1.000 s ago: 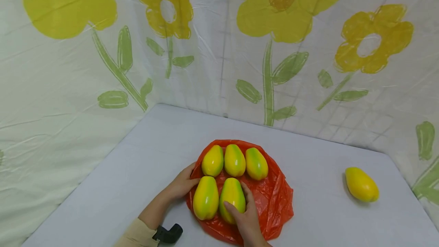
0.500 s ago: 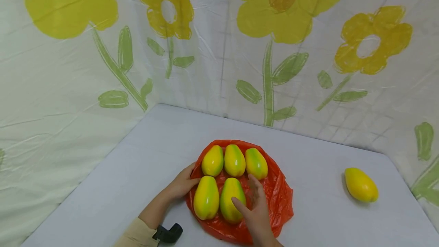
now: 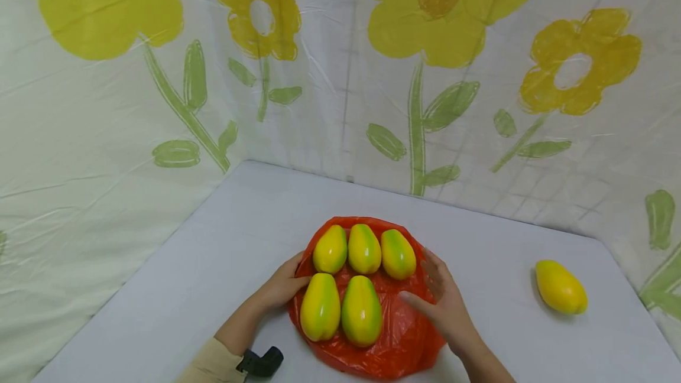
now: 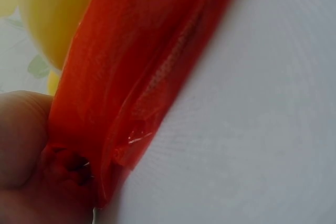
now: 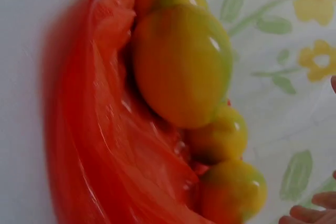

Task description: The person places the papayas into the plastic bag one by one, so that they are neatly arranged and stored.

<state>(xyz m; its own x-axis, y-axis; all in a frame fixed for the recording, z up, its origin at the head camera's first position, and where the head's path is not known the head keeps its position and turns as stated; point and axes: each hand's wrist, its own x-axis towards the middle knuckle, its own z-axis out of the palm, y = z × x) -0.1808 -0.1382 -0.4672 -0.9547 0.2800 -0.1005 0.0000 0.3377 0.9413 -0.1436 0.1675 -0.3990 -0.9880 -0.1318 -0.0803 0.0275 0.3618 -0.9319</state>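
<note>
On the table a red plastic bag (image 3: 401, 336) lies spread out, its edge standing up around several yellow-green papayas. Three papayas (image 3: 364, 249) sit in a back row and two papayas (image 3: 362, 311) in front of them. At the bag's left edge my left hand (image 3: 282, 285) pinches the plastic, thumb on the inner side; in the left wrist view its thumb (image 4: 21, 135) presses against the red film (image 4: 105, 77). My right hand (image 3: 449, 309) hovers by the bag's right side, fingers spread and holding nothing. In the right wrist view only some fingertips (image 5: 310, 214) show.
A single yellow fruit (image 3: 561, 287) lies on the white table (image 3: 505, 253) to the right, apart from the bag. Behind the table hangs a white curtain (image 3: 319, 135) with yellow flowers. A black strap (image 3: 260, 362) is on the left forearm.
My right hand has let go of the front right papaya and moved right, to the bag's right side. The left hand has stayed at the bag's left edge.
</note>
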